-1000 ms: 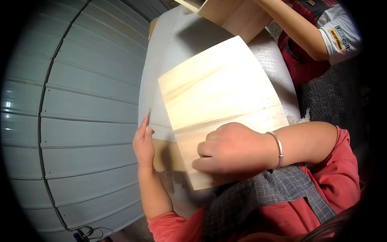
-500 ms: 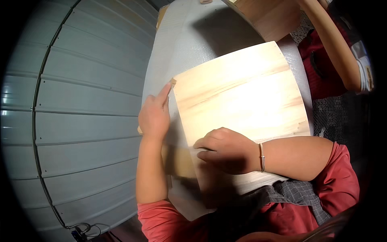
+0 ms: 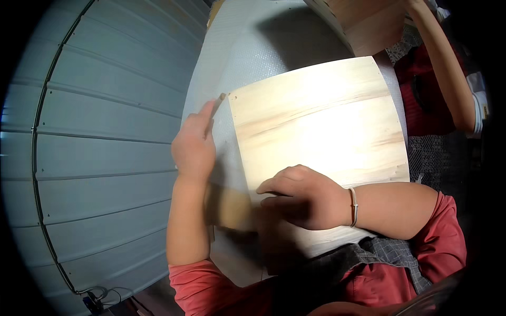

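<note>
**Your left hand (image 3: pixel 194 142) holds a slim, brownish tool (image 3: pixel 222 97) at the corner of a pale, rectangular wooden panel (image 3: pixel 321 121)**

You have the tool gripped with your index finger stretched along it, its tip just beside the panel's far left corner (whether it touches the wood, you cannot tell from here). Your right hand (image 3: pixel 316 197) is over the near left part of the panel, its fingers partly bent; shadow covers its underside, so you cannot tell whether it holds anything. A thin, silvery metal bracelet (image 3: pixel 353 210) circles your right wrist.

The panel lies in front of you, its grain running across it, above a table covering of white bubble wrap (image 3: pixel 221 63). Your red fabric sleeves (image 3: pixel 190 284) and grey checked cloth apron (image 3: pixel 390 258) show along the lower edge.

Beyond the panel, at the upper right, a co-worker's bare arm (image 3: pixel 443 68) reaches toward a brown, flat-sided wooden piece (image 3: pixel 363 23). On your left stands a grey ribbed metal wall (image 3: pixel 105 158), with a dark cable (image 3: pixel 35 131) running along it.
</note>
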The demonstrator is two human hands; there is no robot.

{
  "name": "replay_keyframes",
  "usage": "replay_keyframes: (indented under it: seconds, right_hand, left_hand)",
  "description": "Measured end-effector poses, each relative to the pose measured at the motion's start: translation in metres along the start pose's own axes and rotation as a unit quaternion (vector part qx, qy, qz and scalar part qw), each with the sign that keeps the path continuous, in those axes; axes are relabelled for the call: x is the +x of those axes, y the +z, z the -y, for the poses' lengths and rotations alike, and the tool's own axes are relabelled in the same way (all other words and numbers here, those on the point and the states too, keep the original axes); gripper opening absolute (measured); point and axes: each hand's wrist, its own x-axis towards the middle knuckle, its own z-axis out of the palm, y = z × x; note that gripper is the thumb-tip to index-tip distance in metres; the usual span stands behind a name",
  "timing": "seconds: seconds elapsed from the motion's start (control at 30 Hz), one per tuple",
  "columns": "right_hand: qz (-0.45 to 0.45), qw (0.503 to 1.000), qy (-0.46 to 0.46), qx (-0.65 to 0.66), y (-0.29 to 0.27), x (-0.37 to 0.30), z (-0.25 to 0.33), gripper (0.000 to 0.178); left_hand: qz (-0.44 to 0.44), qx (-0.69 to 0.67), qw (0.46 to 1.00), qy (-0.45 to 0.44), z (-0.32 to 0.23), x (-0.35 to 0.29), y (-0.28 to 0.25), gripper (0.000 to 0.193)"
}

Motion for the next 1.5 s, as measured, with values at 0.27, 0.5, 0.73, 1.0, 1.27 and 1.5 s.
replay_keyframes:
  seconds: [0.27,0.5,0.73,1.0,1.27,1.5]
  right_hand:
    - [-0.048,0.993,-0.085,-0.066,0.003,-0.004,0.003,0.028]
    - [-0.034,0.989,-0.116,-0.086,0.003,0.000,0.005,0.036]
    - [-0.040,0.974,-0.175,-0.135,0.000,-0.011,-0.008,0.030]
    - [-0.038,0.973,-0.174,-0.149,-0.001,-0.012,-0.012,0.029]
    - [-0.035,0.971,-0.176,-0.155,-0.002,-0.014,-0.011,0.028]
    - [-0.033,0.972,-0.183,-0.144,0.000,-0.012,-0.013,0.023]
  left_hand:
    - [-0.088,0.100,0.983,0.125,0.011,0.002,0.023,0.048]
    - [0.019,0.199,0.971,0.134,0.007,0.013,-0.031,0.040]
    - [0.084,0.235,0.950,0.187,-0.029,0.031,-0.029,0.046]
    - [0.094,0.290,0.925,0.228,-0.042,0.055,-0.049,0.039]
    - [0.137,0.357,0.898,0.217,-0.038,0.055,-0.045,0.042]
    - [0.139,0.297,0.928,0.174,-0.030,0.039,-0.044,0.039]
